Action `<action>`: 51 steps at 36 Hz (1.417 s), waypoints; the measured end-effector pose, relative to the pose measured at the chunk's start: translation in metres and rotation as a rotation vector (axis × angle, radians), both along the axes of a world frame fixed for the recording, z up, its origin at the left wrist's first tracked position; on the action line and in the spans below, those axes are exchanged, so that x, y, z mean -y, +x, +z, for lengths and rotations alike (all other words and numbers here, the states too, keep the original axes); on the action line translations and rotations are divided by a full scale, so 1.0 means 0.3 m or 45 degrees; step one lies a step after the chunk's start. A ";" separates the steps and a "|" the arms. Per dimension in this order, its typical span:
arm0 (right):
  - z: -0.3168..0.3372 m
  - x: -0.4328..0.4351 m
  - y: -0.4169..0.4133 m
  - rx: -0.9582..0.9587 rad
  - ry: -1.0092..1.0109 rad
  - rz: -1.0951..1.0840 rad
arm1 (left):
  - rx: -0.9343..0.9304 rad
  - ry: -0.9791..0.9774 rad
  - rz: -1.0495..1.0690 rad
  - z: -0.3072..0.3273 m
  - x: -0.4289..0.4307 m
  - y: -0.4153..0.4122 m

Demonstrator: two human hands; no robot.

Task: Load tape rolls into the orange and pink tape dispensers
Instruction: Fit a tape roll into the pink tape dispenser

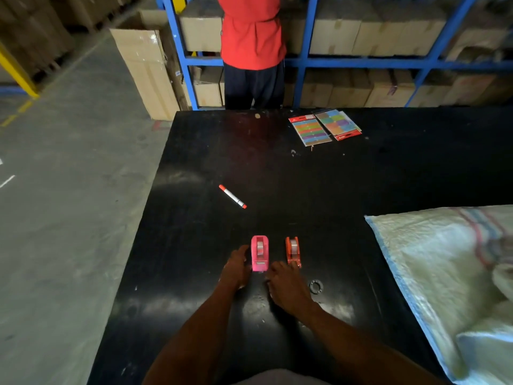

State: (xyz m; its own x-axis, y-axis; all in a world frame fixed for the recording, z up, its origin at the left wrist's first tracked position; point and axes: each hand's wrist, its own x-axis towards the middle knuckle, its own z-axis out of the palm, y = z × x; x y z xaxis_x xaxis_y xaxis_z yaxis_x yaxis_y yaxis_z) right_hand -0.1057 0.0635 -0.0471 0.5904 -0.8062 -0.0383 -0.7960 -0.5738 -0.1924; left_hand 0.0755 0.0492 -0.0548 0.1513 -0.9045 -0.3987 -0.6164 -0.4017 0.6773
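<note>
A pink tape dispenser (pixel 259 253) stands on the black table (pixel 277 173) with a tape roll sitting in it. Just right of it is a smaller orange tape dispenser (pixel 293 252), also with a roll inside. My left hand (pixel 236 266) rests against the pink dispenser's left side, fingers curled near its base. My right hand (pixel 287 287) lies on the table just in front of the two dispensers, fingertips close to the orange one's front end, holding nothing that I can see. A dark ring-shaped tape core (pixel 316 286) lies right of my right hand.
A red-and-white marker (pixel 232 196) lies mid-table. Two packs of coloured sticky tabs (pixel 324 127) sit at the far edge. A white woven sack (pixel 449 279) covers the table's right side. A person in a red shirt (pixel 252 37) stands at blue shelving with cartons.
</note>
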 end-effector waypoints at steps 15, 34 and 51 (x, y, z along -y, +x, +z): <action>0.000 -0.069 -0.302 -0.123 0.028 -0.385 | 0.097 -0.151 -0.118 0.036 -0.246 -0.168; 0.000 -0.067 -0.336 -0.148 0.571 -0.241 | 0.287 0.024 -0.414 -0.004 -0.270 -0.232; 0.119 0.059 0.144 -0.030 0.225 0.149 | 0.309 -0.104 -0.171 0.111 -0.148 0.264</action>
State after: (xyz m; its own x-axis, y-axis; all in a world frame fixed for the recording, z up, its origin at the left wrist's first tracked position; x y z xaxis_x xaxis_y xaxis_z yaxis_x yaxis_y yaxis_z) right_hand -0.0624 0.0457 -0.0113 0.6769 -0.7117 -0.1881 -0.7315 -0.6217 -0.2801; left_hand 0.1548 0.0936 -0.0214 0.1104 -0.9506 -0.2901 -0.8083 -0.2557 0.5303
